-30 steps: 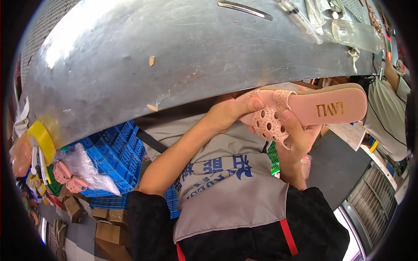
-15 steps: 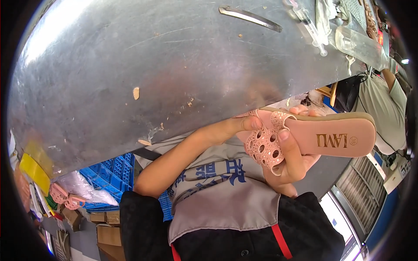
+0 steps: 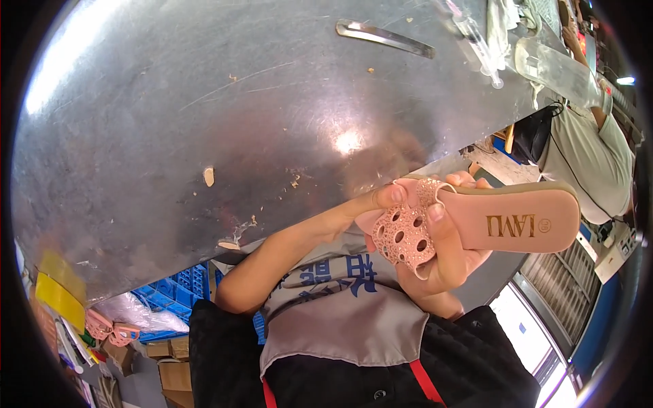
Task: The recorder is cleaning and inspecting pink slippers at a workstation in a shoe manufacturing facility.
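Sandal (image 3: pixel 503 221) in pink, held up in front of the near edge of a steel desk (image 3: pixel 224 115), insole turned toward the camera. The right hand (image 3: pixel 442 262) cups it from beneath, thumb pressed on the perforated, studded strap (image 3: pixel 405 234), fingers wrapped behind the sole. The left hand (image 3: pixel 381 200) pinches the strap's upper edge between thumb and fingertip, forearm stretching in from the lower left. On the far side of the desk lie a metal bar (image 3: pixel 384 37) and a clear plastic bottle (image 3: pixel 554 68). At far right a second person in a pale shirt (image 3: pixel 592 163) stands at the desk. Lower left, a blue plastic crate (image 3: pixel 170 296) sits near more pink sandals (image 3: pixel 109 330) and cardboard boxes (image 3: pixel 170 360).
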`<state>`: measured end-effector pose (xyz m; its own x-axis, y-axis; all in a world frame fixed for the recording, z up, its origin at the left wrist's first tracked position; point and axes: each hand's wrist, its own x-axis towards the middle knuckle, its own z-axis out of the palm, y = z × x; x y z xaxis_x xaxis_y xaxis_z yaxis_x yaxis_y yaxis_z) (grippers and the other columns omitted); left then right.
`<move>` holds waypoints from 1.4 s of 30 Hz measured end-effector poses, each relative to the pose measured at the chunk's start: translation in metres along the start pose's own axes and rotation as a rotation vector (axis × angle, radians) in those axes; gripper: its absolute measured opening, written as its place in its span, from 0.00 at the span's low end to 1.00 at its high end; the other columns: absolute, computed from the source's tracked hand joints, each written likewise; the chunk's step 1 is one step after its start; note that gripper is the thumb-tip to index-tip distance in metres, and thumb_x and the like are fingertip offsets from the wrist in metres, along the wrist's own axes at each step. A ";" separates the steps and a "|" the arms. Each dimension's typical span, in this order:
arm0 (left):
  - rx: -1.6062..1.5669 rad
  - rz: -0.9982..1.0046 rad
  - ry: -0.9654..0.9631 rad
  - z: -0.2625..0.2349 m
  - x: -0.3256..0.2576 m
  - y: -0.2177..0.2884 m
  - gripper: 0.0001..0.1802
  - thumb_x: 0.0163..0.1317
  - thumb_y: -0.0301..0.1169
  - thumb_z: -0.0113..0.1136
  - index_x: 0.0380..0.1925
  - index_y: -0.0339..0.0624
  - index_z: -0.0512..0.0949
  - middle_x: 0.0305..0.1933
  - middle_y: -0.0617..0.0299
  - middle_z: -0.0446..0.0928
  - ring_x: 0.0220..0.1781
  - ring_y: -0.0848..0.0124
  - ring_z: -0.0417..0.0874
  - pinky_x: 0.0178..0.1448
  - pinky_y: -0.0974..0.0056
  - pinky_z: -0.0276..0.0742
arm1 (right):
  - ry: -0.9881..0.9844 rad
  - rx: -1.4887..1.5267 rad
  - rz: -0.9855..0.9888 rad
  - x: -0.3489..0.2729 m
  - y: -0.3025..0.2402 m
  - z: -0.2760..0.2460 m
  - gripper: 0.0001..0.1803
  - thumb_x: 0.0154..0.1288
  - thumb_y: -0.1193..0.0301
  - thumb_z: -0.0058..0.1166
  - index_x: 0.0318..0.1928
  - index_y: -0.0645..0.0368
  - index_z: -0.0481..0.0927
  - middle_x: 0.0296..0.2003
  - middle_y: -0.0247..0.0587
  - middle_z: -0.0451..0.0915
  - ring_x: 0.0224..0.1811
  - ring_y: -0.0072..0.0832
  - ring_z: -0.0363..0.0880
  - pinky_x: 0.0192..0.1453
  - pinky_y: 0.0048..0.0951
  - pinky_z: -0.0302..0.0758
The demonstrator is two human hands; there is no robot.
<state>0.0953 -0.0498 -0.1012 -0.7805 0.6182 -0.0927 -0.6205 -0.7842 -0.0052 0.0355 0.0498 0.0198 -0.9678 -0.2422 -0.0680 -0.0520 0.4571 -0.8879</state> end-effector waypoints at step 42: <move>1.227 1.052 0.961 0.070 -0.051 -0.072 0.12 0.64 0.30 0.59 0.41 0.32 0.81 0.33 0.64 0.82 0.31 0.81 0.76 0.35 0.75 0.71 | -0.548 1.188 -0.045 -0.030 0.073 -0.022 0.32 0.51 0.86 0.62 0.59 0.61 0.72 0.48 0.44 0.74 0.53 0.36 0.76 0.59 0.36 0.77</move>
<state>0.1745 -0.0208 -0.0266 -0.7958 -0.6043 -0.0383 -0.0213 -0.0353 0.9991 0.0550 0.1090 -0.0332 -0.7309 -0.6808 0.0474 0.4384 -0.5216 -0.7320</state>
